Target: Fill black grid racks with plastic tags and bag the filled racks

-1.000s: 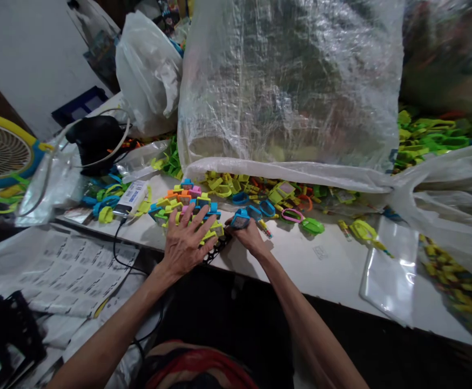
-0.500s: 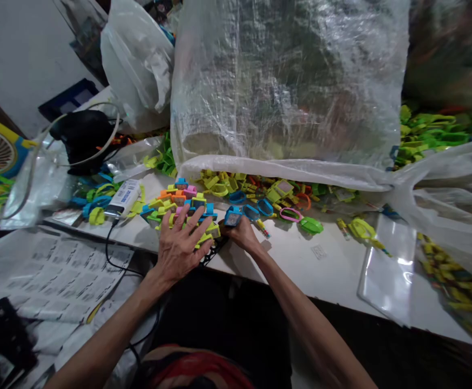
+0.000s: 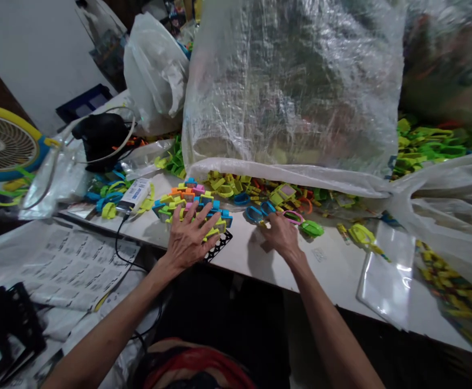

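My left hand (image 3: 189, 237) lies with fingers spread on a packed group of colourful toy watches (image 3: 178, 193), blue, yellow, orange and pink. Under them the corner of a black perforated tray (image 3: 221, 246) shows. On the white table, my right hand (image 3: 283, 236) reaches down with its fingers drawn together; whatever is at the fingertips is hidden. Close to those fingertips are blue toy watch bands (image 3: 254, 214). A pink band (image 3: 294, 217) and a green toy watch (image 3: 312, 228) lie just right of the hand.
A big clear plastic bag (image 3: 292, 97) stands behind a heap of yellow toy watches (image 3: 223, 185). At left are a white box-shaped device with a cable (image 3: 135, 195) and a yellow-blue fan (image 3: 7, 143). A clear plastic sleeve (image 3: 388, 275) lies on the table at right.
My right hand has moved right, from the edge of the watch group to the loose bands. The blue watch it held now sits at the group's right edge. My left hand stays on the group.
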Demonstrator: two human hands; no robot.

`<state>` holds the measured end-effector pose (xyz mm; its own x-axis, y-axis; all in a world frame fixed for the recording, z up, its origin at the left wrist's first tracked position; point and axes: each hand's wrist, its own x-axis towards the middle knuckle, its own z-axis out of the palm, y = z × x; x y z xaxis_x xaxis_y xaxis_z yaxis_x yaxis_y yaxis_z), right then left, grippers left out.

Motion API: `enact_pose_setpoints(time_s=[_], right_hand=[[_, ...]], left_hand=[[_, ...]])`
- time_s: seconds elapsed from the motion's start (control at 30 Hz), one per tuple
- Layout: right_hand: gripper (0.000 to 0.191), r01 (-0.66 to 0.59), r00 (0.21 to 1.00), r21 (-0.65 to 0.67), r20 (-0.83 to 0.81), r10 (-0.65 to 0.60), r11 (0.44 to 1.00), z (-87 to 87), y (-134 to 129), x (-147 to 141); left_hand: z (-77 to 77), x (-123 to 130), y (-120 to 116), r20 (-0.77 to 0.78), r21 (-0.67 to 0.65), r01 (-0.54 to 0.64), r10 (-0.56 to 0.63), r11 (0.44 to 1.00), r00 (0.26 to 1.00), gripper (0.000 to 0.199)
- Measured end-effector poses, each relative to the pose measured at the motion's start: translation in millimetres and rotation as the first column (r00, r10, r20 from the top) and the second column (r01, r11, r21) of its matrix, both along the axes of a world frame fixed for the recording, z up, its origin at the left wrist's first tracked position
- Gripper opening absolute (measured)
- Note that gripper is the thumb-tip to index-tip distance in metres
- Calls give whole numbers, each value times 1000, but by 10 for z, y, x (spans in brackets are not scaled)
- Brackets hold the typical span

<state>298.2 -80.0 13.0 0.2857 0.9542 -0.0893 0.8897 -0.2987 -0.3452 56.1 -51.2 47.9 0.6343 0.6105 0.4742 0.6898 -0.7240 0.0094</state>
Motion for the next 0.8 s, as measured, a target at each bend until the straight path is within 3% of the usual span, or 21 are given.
enact_pose_setpoints(time_s=[0.1,0.2,0.3,0.37,0.5,0.63,0.7,0.8], right_hand=[[10,37,998,-155,46,-30,987,21,-44,177],[4,32,972,-113,-228,-57,993,-17,-82,102],[8,57,781,-55,-619,-78,997,-70,-189,-138],[12,33,654,-51,-754,-61,998,-89,-282,-338],[13,27,535,-73,-842,-76,997,-119,-361,-697],[16,87,401,-43,-913,-75,995,-222,-243,-894],[15,43,391,-12,-920,-28,999,-287,-177,-938],[9,-50,445,-1,-895,22,999,-362,-134,-964]], left_hand=[[38,-21,16,-2,-17,23,-23,1000,1000,42],[66,-97,-20,29,-14,15,-15,1000,999,41],[22,-182,-76,34,-12,22,-22,1000,999,40],[-39,-201,-78,24,-12,32,-32,999,999,39],[-148,-133,34,18,-12,10,-10,1000,1000,38],[-185,-65,144,47,1,21,-21,1000,999,35],[-182,-64,149,54,1,23,-23,1000,998,34],[-176,-82,122,42,-27,14,-13,1000,999,35]])
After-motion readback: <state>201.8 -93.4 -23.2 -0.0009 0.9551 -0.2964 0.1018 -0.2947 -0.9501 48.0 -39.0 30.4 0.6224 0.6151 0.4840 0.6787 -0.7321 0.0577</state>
